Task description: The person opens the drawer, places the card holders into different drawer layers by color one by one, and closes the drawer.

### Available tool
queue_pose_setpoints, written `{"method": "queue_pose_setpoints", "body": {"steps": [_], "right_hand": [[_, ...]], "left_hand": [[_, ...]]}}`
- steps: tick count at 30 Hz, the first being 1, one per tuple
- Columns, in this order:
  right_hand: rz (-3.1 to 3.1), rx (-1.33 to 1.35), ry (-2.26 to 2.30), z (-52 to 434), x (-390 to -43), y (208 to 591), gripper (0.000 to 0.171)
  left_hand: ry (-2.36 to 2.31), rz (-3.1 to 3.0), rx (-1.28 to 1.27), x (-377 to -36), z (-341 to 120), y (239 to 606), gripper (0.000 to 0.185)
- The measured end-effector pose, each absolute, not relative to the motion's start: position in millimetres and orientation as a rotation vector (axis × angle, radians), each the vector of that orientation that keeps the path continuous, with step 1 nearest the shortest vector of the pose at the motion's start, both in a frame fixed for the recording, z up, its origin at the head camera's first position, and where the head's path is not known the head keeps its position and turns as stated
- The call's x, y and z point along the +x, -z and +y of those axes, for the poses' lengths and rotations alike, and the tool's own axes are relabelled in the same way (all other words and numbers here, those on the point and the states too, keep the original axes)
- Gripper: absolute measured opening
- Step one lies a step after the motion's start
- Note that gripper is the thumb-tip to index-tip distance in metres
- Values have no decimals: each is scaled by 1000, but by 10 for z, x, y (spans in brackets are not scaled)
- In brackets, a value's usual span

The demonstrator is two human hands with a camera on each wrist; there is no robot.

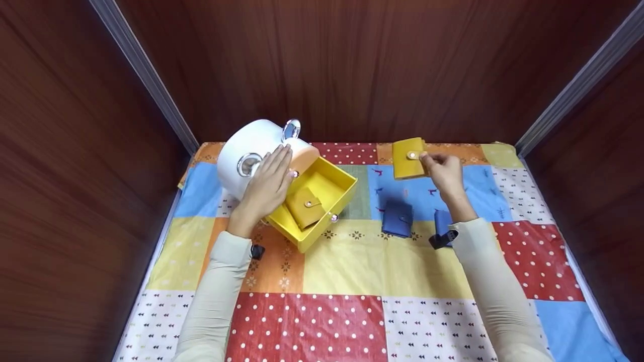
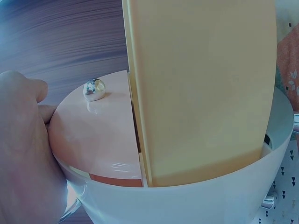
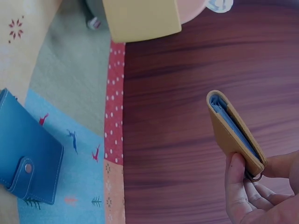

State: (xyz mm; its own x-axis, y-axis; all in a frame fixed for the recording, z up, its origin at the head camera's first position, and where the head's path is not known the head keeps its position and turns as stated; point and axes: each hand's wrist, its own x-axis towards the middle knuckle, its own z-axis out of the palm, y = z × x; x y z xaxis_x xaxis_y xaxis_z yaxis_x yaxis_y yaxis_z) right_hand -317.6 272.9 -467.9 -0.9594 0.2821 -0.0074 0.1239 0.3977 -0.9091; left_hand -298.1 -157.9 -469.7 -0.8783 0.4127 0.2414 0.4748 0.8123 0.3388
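My right hand (image 1: 445, 171) pinches yellow card wallet (image 1: 408, 158) by snap edge, long axis upright; open drawer (image 1: 316, 208) lies at 9 o'clock, beside my left hand (image 1: 266, 186), flat on white box (image 1: 246, 151)

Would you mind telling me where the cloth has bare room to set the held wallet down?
The near half of the cloth, between the two sleeves, is bare. The strip between the yellow drawer and the blue wallet is narrower. It is crowded by the white box and under the right hand.
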Motion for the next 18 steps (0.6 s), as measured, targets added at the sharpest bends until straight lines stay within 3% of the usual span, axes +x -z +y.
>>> {"method": "queue_pose_setpoints", "body": {"steps": [18], "right_hand": [[-2481, -253, -1643, 2590, -3159, 4629, 40]], "left_hand": [[569, -2858, -688, -2972, -1579, 4693, 60]]}}
